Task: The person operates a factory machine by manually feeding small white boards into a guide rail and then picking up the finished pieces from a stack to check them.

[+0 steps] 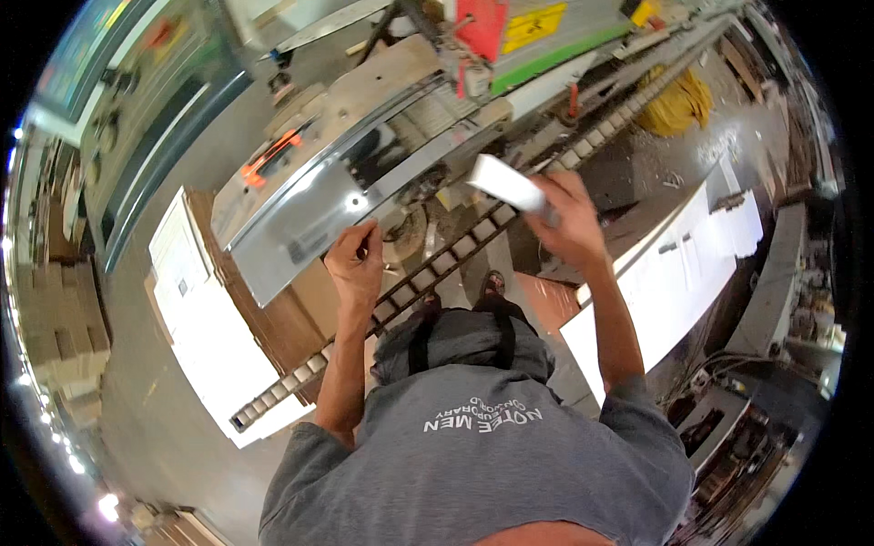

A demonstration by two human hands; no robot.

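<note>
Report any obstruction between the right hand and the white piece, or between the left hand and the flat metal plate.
Nothing visible stands in either gap. The right hand already holds the white piece. The left hand is at the near edge of the metal plate; whether it touches, I cannot tell.

white lettering [482, 417] on grey shirt [482, 482]; yellow sign [533, 29] (black-marked) on machine [590, 35]

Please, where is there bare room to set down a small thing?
The shiny grey plate looks bare between the orange tool and the left hand. The floor is open between the brown cardboard stack and the white panels. Machine parts crowd the lower right.
</note>
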